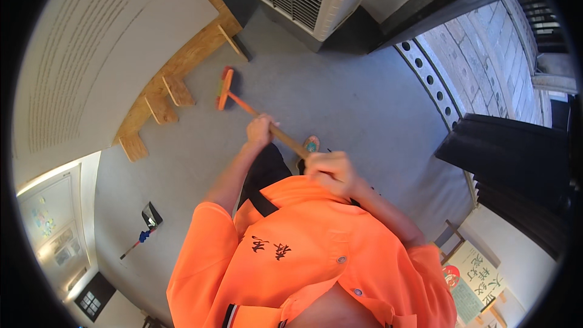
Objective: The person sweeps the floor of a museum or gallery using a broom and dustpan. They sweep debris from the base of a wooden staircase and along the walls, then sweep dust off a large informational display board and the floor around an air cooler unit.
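Note:
A long-handled broom (290, 140) slants across in front of me, its orange head (225, 89) down on the grey floor near the wooden-footed panel. Lower on the handle, my left hand (260, 132) is wrapped round it, arm stretched forward. My right hand (331, 171) closes over the upper part of the handle, close to my waist; the handle's top end is hidden by it. Reddish and greenish bristles show along the head's left side, slightly blurred.
A white panel (115, 42) on wooden feet (177, 90) stands at left. An air cooler (310, 0) is at the far side. A dustpan (152, 214) lies left behind me. At right are a threshold with round holes (429, 79), a dark door (504, 152) and a sign board (470, 282).

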Available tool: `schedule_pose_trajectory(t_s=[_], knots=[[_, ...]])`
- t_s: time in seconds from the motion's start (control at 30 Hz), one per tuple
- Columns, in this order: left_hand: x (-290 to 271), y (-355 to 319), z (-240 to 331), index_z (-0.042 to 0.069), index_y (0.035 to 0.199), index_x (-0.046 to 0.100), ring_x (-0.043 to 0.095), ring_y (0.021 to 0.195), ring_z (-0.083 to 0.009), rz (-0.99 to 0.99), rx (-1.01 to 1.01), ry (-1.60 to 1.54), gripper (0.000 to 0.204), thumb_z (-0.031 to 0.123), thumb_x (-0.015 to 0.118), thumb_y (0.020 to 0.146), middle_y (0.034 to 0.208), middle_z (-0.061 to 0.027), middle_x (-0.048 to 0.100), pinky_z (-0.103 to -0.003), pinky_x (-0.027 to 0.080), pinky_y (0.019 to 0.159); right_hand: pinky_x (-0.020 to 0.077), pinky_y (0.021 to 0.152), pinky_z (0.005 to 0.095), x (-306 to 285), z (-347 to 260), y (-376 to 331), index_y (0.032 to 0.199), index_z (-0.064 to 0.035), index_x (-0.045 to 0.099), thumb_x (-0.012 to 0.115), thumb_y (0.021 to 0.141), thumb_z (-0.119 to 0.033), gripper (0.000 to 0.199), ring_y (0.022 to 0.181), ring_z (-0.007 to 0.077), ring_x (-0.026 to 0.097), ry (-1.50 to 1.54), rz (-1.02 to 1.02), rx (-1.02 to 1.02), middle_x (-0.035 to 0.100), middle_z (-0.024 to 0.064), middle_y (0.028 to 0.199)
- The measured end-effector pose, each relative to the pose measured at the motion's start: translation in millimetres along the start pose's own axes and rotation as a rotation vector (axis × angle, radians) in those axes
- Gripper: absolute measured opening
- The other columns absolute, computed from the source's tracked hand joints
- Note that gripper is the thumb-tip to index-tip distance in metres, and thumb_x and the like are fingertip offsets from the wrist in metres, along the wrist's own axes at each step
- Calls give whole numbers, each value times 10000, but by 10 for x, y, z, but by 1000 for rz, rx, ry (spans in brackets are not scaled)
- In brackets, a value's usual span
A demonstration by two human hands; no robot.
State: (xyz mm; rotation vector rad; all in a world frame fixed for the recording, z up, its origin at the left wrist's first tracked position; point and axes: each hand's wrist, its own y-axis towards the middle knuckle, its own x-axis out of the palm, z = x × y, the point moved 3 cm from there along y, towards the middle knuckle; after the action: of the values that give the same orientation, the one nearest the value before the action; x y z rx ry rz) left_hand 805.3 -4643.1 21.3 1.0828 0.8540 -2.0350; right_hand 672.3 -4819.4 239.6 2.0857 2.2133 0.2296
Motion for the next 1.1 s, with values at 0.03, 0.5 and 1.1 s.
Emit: schedule_pose_trajectory(t_s=[0.03, 0.5, 1.1], knots=[[81, -5, -102, 116, 705, 640, 617, 745, -323, 13, -25, -35, 214, 311, 634, 792, 804, -102, 619, -430, 474, 640, 419, 538, 319, 28, 79, -24, 659, 12, 542, 488, 691, 36, 68, 586, 231, 536, 5, -14, 25, 572, 111, 650], [342, -392, 1966, 156, 866, 667, 599, 906, -278, -495, 454, -43, 138, 237, 596, 780, 877, -79, 637, -424, 477, 726, 405, 489, 308, -676, -1314, -1085, 648, 35, 534, 435, 630, 47, 102, 501, 236, 505, 7, 215, 65, 531, 101, 607], [1101, -519, 1083, 75, 772, 678, 641, 820, -327, -431, 478, -136, 179, 241, 615, 750, 839, -162, 653, -441, 510, 689, 394, 483, 280, 119, -814, -1103, 674, 22, 539, 439, 681, 45, 103, 506, 175, 507, -232, 333, 315, 544, 90, 611]])
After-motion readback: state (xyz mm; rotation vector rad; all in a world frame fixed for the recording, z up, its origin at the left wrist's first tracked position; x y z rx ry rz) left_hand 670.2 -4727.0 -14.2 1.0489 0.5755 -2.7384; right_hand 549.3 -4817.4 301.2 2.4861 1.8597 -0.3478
